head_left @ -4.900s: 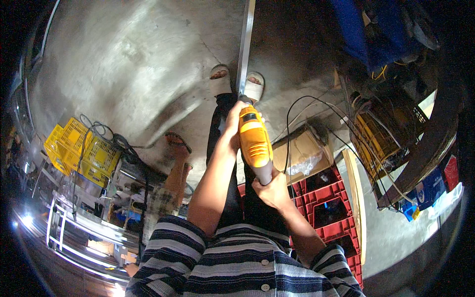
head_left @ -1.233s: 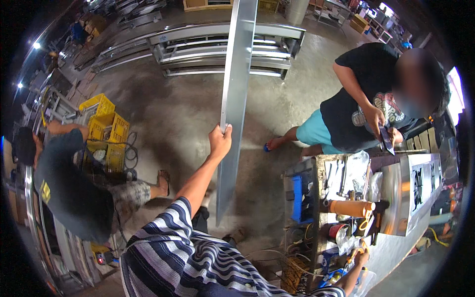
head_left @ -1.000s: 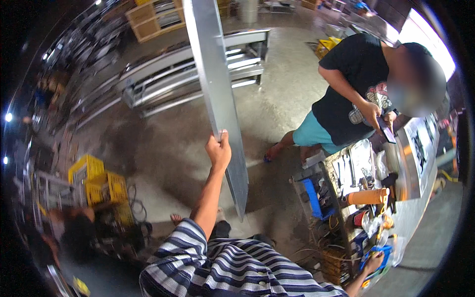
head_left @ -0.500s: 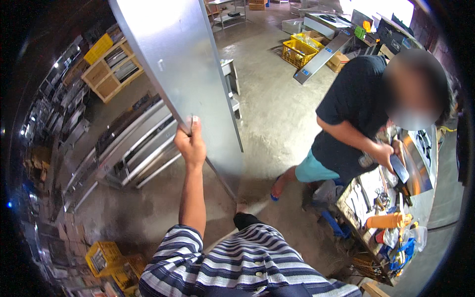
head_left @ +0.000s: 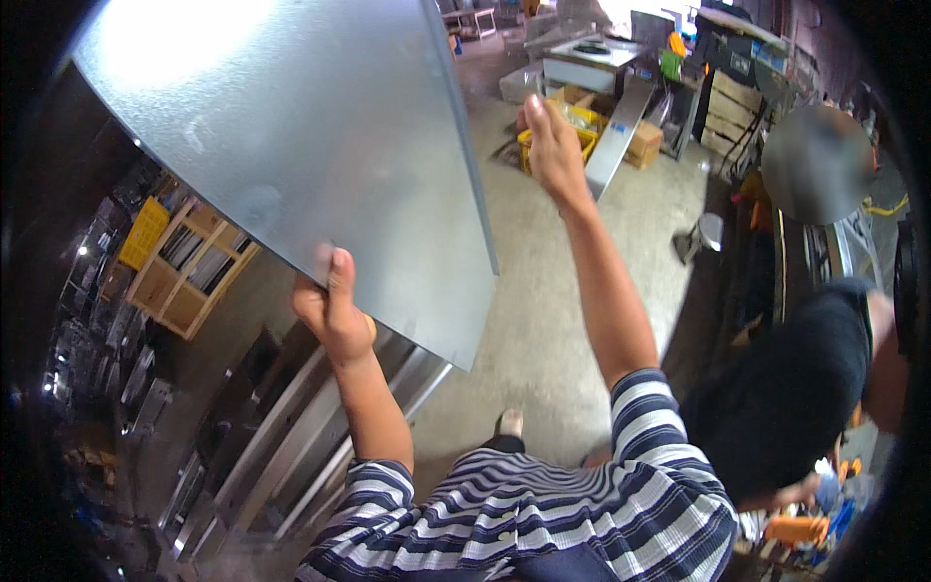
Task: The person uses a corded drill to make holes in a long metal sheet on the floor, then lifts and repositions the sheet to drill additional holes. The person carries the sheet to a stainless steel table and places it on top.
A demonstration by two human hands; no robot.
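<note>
A large grey sheet-metal panel (head_left: 359, 155) with folded edges stands tilted in front of me and fills the upper left. My left hand (head_left: 337, 310) grips its lower left edge, thumb on the face and fingers behind. Raised to the right of the panel, my right hand (head_left: 556, 155) touches nothing; its thumb is up and its fingers look stretched out, partly hidden behind the thumb side. The panel's upper end runs out of view.
Long metal frames (head_left: 281, 436) lie at lower left, near a wooden crate (head_left: 165, 296). Ahead stand a yellow basket (head_left: 589, 142), a cardboard box (head_left: 644, 144) and a leaning metal strip (head_left: 621, 136). A co-worker (head_left: 786, 388) is close on my right, beside a cluttered bench.
My right hand has come into view, raised on the right. The panel has swung to show more of its face, its lower end lifting. My view has turned, and the co-worker appears nearer.
</note>
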